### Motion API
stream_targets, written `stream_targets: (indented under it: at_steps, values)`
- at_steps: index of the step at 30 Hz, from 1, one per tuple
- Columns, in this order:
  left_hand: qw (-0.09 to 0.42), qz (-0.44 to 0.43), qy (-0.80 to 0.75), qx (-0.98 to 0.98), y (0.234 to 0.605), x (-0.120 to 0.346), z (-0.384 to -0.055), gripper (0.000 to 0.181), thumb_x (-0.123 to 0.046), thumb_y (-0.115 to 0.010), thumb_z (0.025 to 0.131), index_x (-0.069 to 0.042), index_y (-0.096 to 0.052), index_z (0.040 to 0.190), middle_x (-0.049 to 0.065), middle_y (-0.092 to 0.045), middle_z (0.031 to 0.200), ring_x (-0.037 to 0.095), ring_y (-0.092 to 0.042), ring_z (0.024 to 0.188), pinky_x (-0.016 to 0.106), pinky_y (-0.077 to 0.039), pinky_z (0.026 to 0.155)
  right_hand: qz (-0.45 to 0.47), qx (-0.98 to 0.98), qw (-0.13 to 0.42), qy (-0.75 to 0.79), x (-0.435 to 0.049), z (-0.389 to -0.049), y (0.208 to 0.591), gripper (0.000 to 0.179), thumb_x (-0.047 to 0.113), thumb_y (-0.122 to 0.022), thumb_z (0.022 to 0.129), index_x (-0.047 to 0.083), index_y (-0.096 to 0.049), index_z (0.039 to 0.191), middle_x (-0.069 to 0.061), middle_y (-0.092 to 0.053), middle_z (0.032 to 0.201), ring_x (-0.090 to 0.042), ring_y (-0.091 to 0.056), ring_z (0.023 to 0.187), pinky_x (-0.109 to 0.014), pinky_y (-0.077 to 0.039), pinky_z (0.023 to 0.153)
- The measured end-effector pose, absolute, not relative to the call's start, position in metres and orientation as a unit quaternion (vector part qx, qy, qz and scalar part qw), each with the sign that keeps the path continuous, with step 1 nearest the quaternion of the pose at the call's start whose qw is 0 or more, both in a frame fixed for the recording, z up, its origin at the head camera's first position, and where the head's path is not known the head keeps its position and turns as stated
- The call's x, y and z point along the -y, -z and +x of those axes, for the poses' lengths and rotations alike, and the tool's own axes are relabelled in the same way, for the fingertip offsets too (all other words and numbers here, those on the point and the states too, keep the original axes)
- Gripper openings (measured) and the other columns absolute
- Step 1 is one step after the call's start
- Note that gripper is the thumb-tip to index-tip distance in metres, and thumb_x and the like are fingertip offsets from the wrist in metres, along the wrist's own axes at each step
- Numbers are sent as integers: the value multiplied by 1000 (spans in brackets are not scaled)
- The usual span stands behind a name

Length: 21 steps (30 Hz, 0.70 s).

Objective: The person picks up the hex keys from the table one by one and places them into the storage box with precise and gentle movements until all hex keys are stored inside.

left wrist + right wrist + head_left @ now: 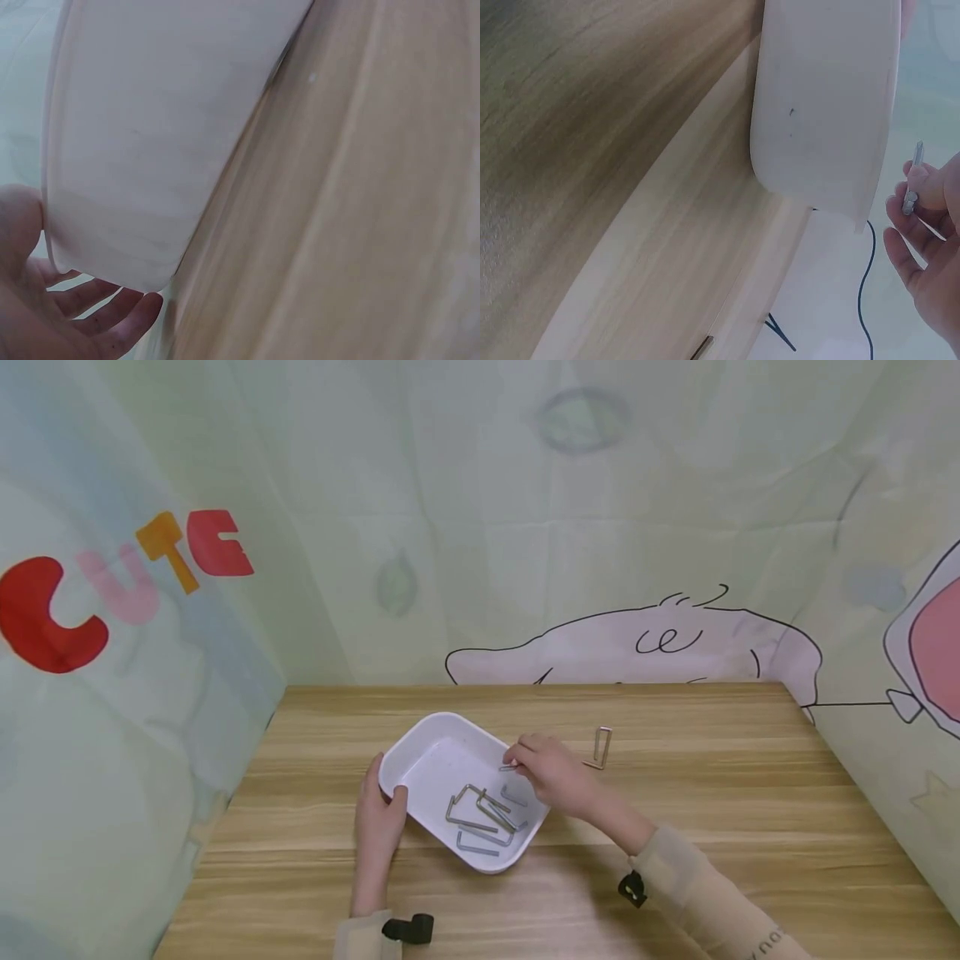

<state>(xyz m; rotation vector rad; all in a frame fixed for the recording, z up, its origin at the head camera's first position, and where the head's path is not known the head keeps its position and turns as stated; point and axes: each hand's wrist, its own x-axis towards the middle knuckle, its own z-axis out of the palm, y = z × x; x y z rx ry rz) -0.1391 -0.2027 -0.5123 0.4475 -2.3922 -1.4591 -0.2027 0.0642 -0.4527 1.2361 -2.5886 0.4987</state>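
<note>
A white plastic tray (431, 760) sits on the table, turned at an angle. My left hand (381, 814) grips its left corner, thumb over the rim; its fingers (124, 319) curl around the outside wall in the left wrist view. Several L-shaped hex keys (477, 845), some silver and some brass-coloured, lie in a loose pile at the tray's near right end. Over the right rim, my right hand (551, 772) pinches a small silver hex key (917, 157) between thumb and fingers. In the head view the fingers hide part of that key.
Brass-coloured bent metal pieces (608, 747) lie on the wooden table (712, 777) behind and right of my right hand. A printed cloth (487, 568) hangs behind the table's far edge and along its sides.
</note>
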Motion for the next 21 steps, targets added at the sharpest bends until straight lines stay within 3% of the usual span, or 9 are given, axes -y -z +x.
stream_targets:
  at_steps: [11, 21]
  values:
    - [177, 155, 502, 832, 511, 202, -138, 63, -7, -52, 84, 1, -36, 145, 28, -43, 143, 43, -42, 132, 54, -33, 112, 435, 886, 83, -140, -53, -195, 454, 13, 11, -63, 89, 15, -69, 100, 5, -64, 95, -12, -60, 87, -29, -54, 79]
    - [154, 156, 507, 834, 512, 203, -139, 62, -5, -53, 87, 1, -35, 146, 27, -40, 146, 41, -39, 135, 52, -30, 115, 470, 871, 73, -125, -46, -193, 464, 6, 12, -64, 88, 13, -69, 92, 3, -59, 85, -10, -56, 75, -24, -52, 68]
